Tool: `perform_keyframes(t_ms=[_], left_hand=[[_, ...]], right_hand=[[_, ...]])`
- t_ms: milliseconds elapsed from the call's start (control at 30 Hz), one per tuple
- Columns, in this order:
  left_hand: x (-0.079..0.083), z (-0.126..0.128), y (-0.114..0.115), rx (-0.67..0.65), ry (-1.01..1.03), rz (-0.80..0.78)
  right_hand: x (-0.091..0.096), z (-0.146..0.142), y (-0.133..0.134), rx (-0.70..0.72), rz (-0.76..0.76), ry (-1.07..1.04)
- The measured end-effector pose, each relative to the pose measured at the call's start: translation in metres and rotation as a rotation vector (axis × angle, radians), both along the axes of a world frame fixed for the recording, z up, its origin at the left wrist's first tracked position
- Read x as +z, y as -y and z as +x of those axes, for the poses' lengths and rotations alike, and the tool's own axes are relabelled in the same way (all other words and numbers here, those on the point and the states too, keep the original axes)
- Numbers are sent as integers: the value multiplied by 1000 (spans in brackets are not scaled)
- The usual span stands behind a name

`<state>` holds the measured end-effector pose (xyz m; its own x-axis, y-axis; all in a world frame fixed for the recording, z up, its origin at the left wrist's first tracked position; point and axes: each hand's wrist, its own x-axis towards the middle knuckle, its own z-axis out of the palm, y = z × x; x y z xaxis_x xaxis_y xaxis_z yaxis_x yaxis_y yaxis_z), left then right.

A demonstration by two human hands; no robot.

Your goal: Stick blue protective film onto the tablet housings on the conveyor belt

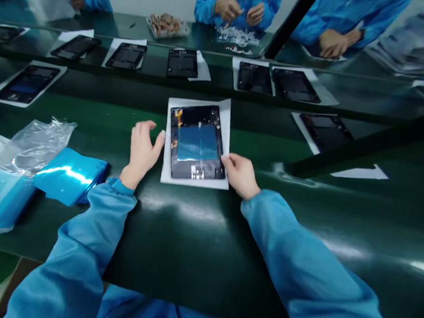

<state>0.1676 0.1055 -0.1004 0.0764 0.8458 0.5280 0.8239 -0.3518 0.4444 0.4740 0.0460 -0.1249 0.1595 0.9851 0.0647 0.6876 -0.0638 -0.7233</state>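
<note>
In front of me a black tablet housing (pixel 206 170) lies on a white sheet (pixel 195 182), its inside facing up. A blue film-like rectangle (pixel 193 143) covers its middle, and orange flex strips show along its left side. My right hand (pixel 240 174) pinches the lower right edge of the housing and sheet between thumb and fingers. At the left edge of the sheet, my left hand (pixel 143 147) is held with fingers apart and nothing in them; whether the thumb touches the sheet I cannot tell.
A stack of shiny blue films (pixel 71 173) and a clear plastic bag (pixel 41 140) lie at left. More tablet housings (pixel 182 63) on white sheets line the bench behind. A dark slanted bar (pixel 373 141) crosses the right. Across, co-workers' hands (pixel 228 9) handle small parts.
</note>
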Motion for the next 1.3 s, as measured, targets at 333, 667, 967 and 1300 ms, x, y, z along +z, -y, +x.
perform_keyframes(t_ms=[333,667,967,1300], left_hand=[[-32,-2,-5,-57,-205,-214],[-16,-4,-5,-90,-274,-285],[-13,-8,-22,-63,-305,-271],[-22,-15,-44,-74,-175,-367]], right_hand=[[-1,27,-101,-260,140,147],[-37,21,40,-142,322,3],[-41,18,14,-163,287,-130],[-26,18,10,-182,105,-114]])
